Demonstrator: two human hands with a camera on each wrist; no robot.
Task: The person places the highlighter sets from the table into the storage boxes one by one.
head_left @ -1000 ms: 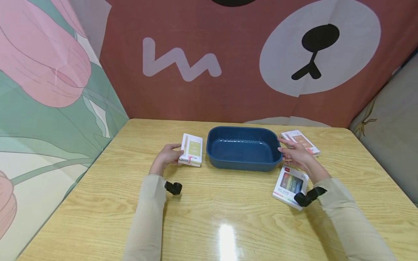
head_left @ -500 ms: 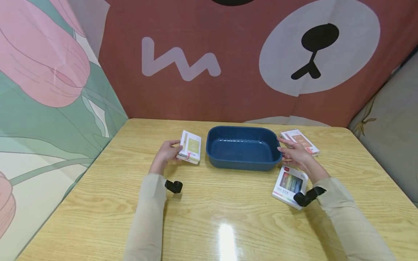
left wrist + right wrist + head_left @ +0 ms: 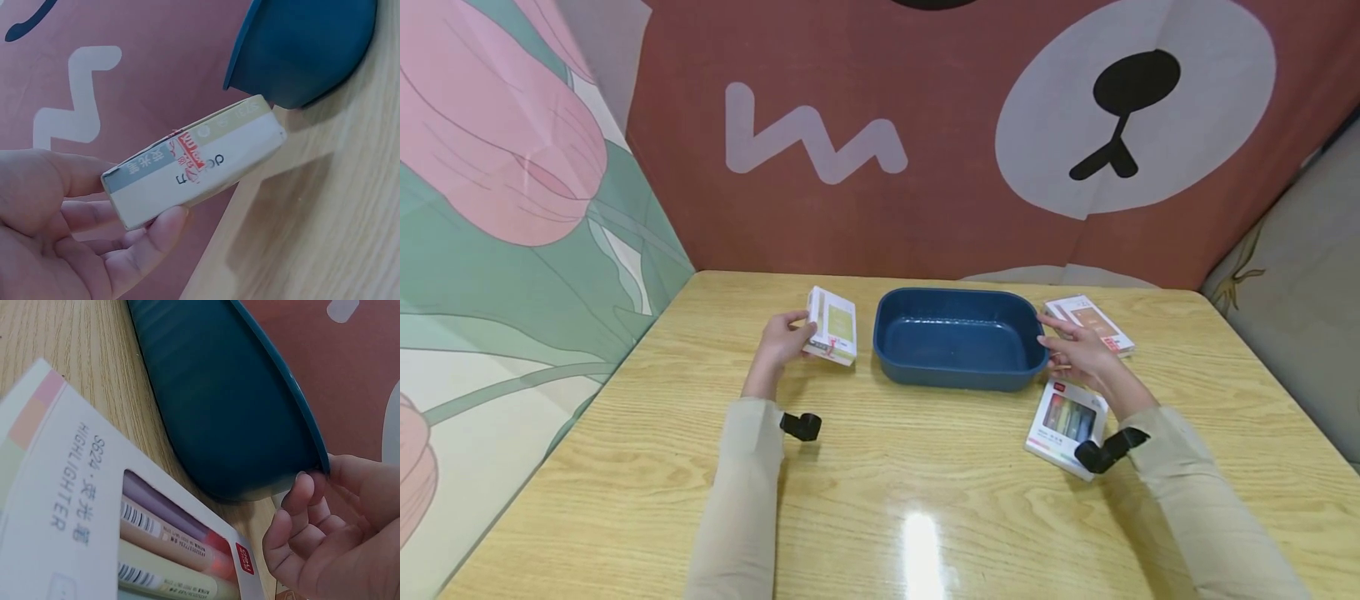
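Observation:
My left hand (image 3: pixel 781 340) grips a white highlighter box (image 3: pixel 835 325) with a yellow-green panel at its left side. In the left wrist view that highlighter box (image 3: pixel 200 162) is tilted and off the table, its shadow on the wood; thumb and fingers hold one end. To its right stands a blue plastic basin (image 3: pixel 955 377) with nothing visible inside. My right hand (image 3: pixel 1084 354) holds the basin's right rim, fingers bent against the outer wall in the right wrist view. Below that hand lies a windowed highlighter box (image 3: pixel 1047 446) showing several coloured pens.
Behind the right hand lies a white box with an orange panel (image 3: pixel 1093 321), apparently atop another. The wooden table (image 3: pixel 880 467) ends at a printed wall cloth (image 3: pixel 850 233). Patterned cloths flank both sides.
My left hand has lifted the highlighter box off the table, moving it slightly away from me and tilting it. The right hand and basin have stayed in place.

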